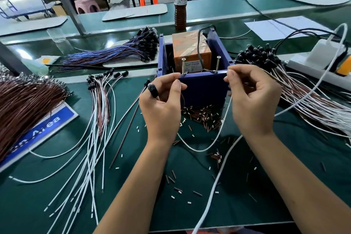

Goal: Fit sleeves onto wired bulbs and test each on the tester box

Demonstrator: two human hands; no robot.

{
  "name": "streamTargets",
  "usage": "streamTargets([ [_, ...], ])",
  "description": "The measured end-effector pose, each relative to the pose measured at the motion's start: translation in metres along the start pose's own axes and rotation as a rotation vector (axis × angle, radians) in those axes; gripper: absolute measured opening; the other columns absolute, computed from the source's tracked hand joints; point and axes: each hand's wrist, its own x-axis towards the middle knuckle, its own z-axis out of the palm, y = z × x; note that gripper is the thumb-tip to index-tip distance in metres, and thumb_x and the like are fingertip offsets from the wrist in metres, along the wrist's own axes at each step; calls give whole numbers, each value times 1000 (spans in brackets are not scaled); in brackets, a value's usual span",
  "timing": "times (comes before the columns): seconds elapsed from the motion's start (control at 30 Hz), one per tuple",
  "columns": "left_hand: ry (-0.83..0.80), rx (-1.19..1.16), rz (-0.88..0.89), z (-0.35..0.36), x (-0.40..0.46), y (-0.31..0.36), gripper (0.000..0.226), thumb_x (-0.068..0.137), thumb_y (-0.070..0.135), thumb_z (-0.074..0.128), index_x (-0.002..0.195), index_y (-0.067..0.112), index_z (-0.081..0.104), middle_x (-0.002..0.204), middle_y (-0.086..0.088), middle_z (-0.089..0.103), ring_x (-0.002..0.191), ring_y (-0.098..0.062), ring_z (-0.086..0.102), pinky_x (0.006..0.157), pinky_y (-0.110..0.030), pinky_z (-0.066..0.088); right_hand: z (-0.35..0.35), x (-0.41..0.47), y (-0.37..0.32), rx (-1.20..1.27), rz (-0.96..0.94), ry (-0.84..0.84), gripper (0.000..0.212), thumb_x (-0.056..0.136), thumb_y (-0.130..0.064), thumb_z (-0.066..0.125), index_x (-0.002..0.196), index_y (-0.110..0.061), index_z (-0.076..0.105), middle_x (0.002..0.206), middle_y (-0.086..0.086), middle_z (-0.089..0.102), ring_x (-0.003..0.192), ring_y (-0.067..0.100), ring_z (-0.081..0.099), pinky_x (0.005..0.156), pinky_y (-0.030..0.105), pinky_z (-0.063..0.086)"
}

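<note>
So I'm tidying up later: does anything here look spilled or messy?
Yes. Small brown and white tube offcuts lie scattered over the green mat in front of the blue box, and loose white wires sprawl on the left.

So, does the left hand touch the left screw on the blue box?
Cannot tell. In the head view the left hand's fingertips reach the left screw's base, but no contact or gap shows plainly.

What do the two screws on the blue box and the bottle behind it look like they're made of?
Two screws: pale, shiny heads and threaded shanks, likely plated steel, though the alloy can't be told. Blue box: matte, evenly coloured walls, probably moulded plastic. Bottle: clear and thin-walled with brown liquid showing through, most likely plastic.
</note>
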Motion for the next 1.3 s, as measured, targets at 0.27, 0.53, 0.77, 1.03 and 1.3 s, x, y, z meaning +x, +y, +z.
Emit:
streamTargets([
  [0.27,117,103,86,11,1,3,6,96,8,72,102,8,73,78,-1,76,74,-18,74,73,-27,55,9,10,-18,-330,-179,126,15,95,-4,67,102,-4,80,95,6,78,85,6,64,83,5,44],
  [0.53,172,138,121,15,3,4,9,95,4,72,99,7,79,79,0,76,77,-13,74,78,-25,57,14,10,-21,-398,-99,138,7,87,-2,73,91,-1,79,92,13,66,78,7,48,73,-2,33],
  [0.77,154,161,163,16,1,4,7,94,3,72,98,6,78,78,0,75,72,-12,73,72,-24,57,21,4,-23,-365,-77,105,5,85,-2,74,86,-1,78,88,10,63,69,5,45,67,1,34],
  [1.03,153,161,145,15,1,2,7,95,5,71,96,8,77,78,1,76,73,-13,74,73,-29,59,20,1,-18,-300,-29,92,8,88,-5,71,89,-3,78,91,4,60,64,6,51,65,5,37],
  [1.3,141,184,163,15,0,1,7,95,6,71,97,8,77,78,3,74,72,-7,73,74,-22,56,20,1,-16,-297,-57,88,9,87,-2,70,89,-3,78,92,2,58,62,-3,49,62,5,37],
])
